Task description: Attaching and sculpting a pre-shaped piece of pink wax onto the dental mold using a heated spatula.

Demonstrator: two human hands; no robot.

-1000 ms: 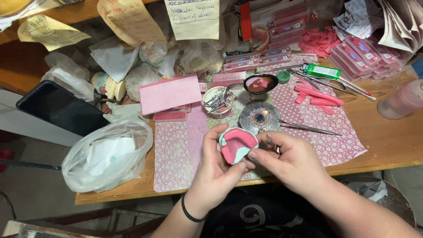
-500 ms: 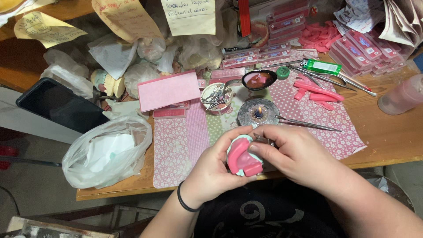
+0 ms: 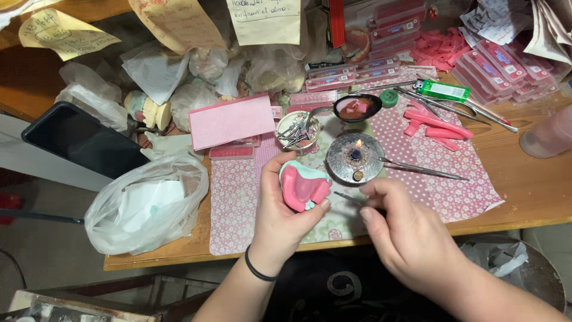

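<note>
Left hand grips pink dental model; right hand pinches thin tool.

We're over a wooden workbench with a pink flowered cloth at its middle. Left of the cloth we see a clear plastic bag and a dark tablet; right of it, a pink bottle; behind it, crumpled bags.
</note>
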